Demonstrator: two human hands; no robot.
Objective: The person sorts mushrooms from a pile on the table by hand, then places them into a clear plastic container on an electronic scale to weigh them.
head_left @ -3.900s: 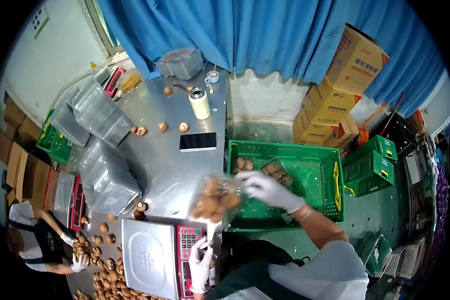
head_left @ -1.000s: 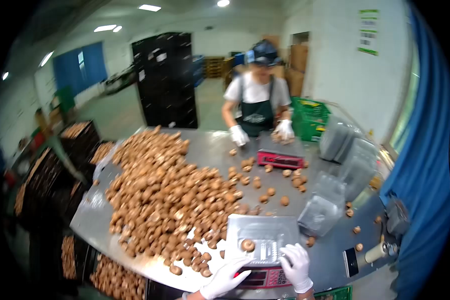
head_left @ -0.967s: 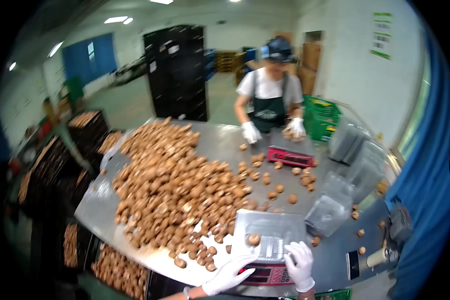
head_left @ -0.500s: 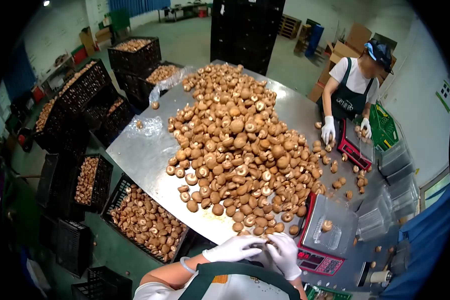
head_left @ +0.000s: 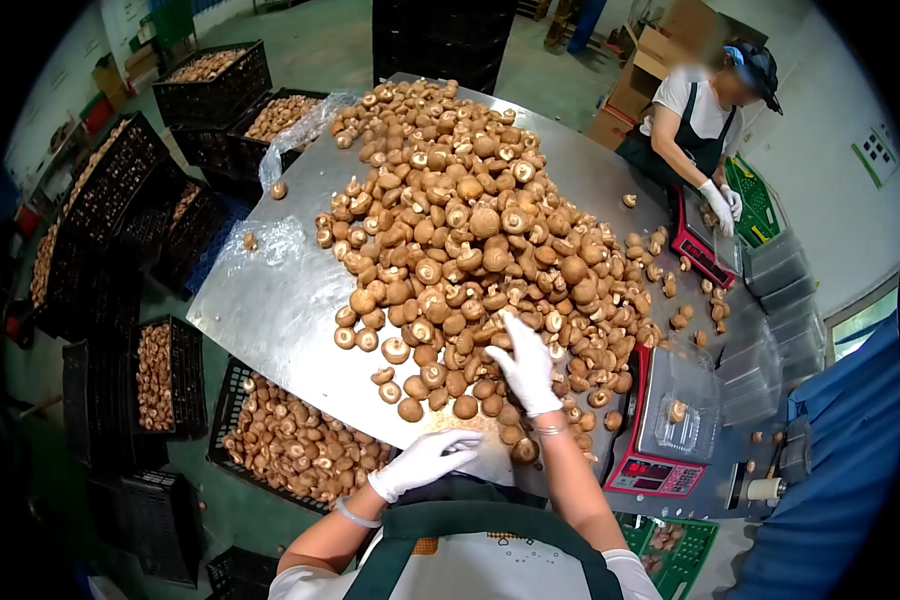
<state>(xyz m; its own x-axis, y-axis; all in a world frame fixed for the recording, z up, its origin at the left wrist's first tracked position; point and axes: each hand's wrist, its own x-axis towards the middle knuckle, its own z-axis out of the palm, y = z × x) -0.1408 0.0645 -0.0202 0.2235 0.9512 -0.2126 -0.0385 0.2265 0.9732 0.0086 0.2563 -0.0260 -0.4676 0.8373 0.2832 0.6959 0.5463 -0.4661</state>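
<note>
A large heap of brown shiitake mushrooms covers the middle of the metal table. My right hand, white-gloved, reaches over the near side of the heap. Its thumb and fingers are spread, touching or just above the mushrooms, and nothing shows in its grip. Close to the table's front edge is my left hand, also gloved, with fingers stretched to the right and slightly bent. No mushroom is visible in it. To the right, a red scale carries a clear plastic box with a mushroom inside.
A black crate of mushrooms stands below the table's left edge, with more crates behind. A co-worker in gloves handles mushrooms at a second scale. Stacked clear boxes line the right side. Crumpled plastic film lies far left.
My hands, together at the front edge before, have separated. The right has reached forward onto the heap; the left has shifted leftward. The view has tilted down. The co-worker's hands have come together.
</note>
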